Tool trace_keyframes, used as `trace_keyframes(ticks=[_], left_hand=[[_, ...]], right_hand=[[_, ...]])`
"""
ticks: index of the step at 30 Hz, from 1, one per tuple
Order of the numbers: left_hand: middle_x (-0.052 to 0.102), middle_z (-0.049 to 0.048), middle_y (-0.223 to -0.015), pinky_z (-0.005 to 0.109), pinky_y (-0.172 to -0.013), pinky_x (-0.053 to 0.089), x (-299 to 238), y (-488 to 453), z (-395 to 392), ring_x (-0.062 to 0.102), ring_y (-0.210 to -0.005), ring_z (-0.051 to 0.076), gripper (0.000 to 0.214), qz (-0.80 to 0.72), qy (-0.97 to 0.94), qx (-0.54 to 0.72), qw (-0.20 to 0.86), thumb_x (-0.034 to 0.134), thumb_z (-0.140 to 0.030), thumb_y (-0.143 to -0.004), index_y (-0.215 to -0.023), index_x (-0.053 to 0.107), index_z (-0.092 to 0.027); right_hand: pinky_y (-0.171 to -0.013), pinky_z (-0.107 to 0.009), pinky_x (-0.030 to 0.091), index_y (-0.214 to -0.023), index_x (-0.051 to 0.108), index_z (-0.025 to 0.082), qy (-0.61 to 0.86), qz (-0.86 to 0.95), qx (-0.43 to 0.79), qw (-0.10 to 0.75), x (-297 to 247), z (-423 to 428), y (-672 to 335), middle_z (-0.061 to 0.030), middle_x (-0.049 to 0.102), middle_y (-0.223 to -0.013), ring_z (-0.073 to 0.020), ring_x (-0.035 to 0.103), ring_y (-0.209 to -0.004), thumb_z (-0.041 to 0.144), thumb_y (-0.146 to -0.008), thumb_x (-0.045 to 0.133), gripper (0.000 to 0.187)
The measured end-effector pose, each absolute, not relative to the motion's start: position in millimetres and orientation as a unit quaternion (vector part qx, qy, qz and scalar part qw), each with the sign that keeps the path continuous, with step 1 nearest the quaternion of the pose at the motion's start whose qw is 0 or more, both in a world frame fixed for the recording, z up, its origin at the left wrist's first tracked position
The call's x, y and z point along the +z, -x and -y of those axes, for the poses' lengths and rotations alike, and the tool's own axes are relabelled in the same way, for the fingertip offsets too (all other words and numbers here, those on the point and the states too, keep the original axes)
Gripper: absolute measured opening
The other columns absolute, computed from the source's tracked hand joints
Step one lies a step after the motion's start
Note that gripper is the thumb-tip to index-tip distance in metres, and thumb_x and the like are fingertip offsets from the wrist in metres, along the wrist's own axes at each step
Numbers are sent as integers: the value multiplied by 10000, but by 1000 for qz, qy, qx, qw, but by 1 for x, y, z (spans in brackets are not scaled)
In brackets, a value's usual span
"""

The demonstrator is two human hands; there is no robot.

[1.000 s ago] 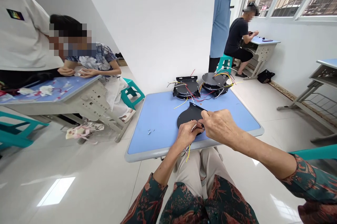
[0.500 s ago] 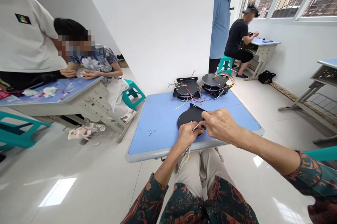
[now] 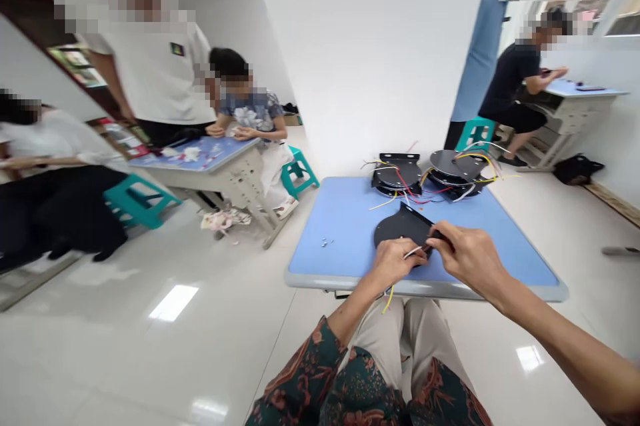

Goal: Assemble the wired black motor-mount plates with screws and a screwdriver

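Pinching thin wires (image 3: pixel 413 251) between left hand (image 3: pixel 395 263) and right hand (image 3: pixel 467 256), close together over the black plate (image 3: pixel 400 229) lying near the front edge of the blue desk (image 3: pixel 345 239); could tear a lead loose by tugging hard, or shove the plate off.

No word, number or brand could be read anywhere in the view. The only mark was a small dark patch (image 3: pixel 176 49) with coloured stripes on the chest of a standing person's white shirt (image 3: pixel 150 86). It was too small and blurred to show any letters.
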State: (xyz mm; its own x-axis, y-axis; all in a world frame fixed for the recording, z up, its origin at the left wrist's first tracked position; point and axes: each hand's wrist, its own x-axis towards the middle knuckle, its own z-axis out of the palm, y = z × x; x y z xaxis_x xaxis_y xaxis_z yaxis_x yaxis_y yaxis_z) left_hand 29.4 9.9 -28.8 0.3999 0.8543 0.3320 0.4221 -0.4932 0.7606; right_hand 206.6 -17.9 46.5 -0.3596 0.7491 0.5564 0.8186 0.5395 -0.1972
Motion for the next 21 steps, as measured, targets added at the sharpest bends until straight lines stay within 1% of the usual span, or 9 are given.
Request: trace_keyframes(ticks=[3, 6, 8, 10, 12, 15, 17, 19, 21], left_hand=[[791, -18, -875, 231, -833, 501, -29, -31, -13, 719, -863, 151, 62, -411, -791, 360, 274, 754, -217, -856, -805, 786, -232], [791, 3, -937, 255, -870, 520, -32, -29, -13, 722, -893, 164, 69, -407, -807, 353, 241, 757, -279, -873, -913, 780, -228], [783, 36, -1005, 294, -920, 538, -35, -26, -6, 719, -931, 181, 194, -390, -825, 354, 206, 733, -302, -897, -1071, 746, -216], [758, 99, -1110, 357, -994, 540, -36, -20, 11, 704, -1028, 219, 354, -356, -855, 348, 147, 681, -310, -928, -1252, 664, -170], [704, 169, -1253, 431, -1102, 493, -36, -12, 36, 650, -1179, 271, 471, -295, -899, 317, 64, 619, -319, -948, -1362, 579, -101], [633, 143, -1408, 474, -1230, 373, -32, 9, 75, 534, -1363, 273, 466, -177, -953, 246, -24, 511, -232, -949, -1397, 554, -113], [601, 127, -1457, 481, -1228, 378, -30, 31, 89, 472, -1426, 270, 513, -184, -948, 259, -38, 472, -188, -919, -1425, 527, -124], [655, 128, -1375, 451, -1150, 462, -30, 61, 86, 549, -1344, 249, 512, -265, -901, 339, -52, 427, -129, -915, -1416, 531, -158], [707, 117, -1235, 407, -1010, 540, -31, 93, 68, 636, -1166, 222, 486, -413, -805, 417, -93, 371, -55, -938, -1358, 572, -194]], right_hand=[[-523, -274, 300, -854, 655, 195, 495, 794, -60, 347, 34, 19, -206, -3, 617, -548, -149, 528, -453, 380, -979, 499, 273], [-522, -283, 344, -859, 677, 213, 494, 771, 3, 402, 40, 21, -214, 10, 587, -537, -143, 506, -440, 465, -949, 545, 298], [-537, -308, 382, -871, 684, 227, 512, 704, 59, 489, 52, 19, -224, 7, 587, -562, -146, 505, -456, 475, -921, 598, 267], [-543, -343, 407, -847, 671, 233, 501, 588, 147, 618, 61, 12, -238, 2, 566, -559, -160, 522, -475, 439, -910, 633, 219], [-481, -354, 358, -768, 648, 235, 465, 478, 247, 703, 64, -2, -252, 3, 524, -528, -161, 504, -443, 426, -839, 712, 214], [-438, -351, 283, -671, 644, 224, 466, 407, 359, 699, 49, -27, -270, -35, 539, -527, -151, 480, -423, 435, -725, 789, 262], [-426, -360, 260, -618, 629, 224, 471, 373, 373, 707, 32, -41, -279, -44, 532, -504, -145, 448, -403, 449, -674, 800, 289], [-417, -368, 247, -605, 626, 226, 473, 351, 370, 719, 14, -50, -287, -48, 536, -494, -147, 428, -385, 458, -635, 801, 292], [-408, -372, 236, -594, 614, 233, 480, 333, 367, 724, 0, -55, -293, -48, 531, -481, -150, 414, -370, 461, -603, 796, 292]])
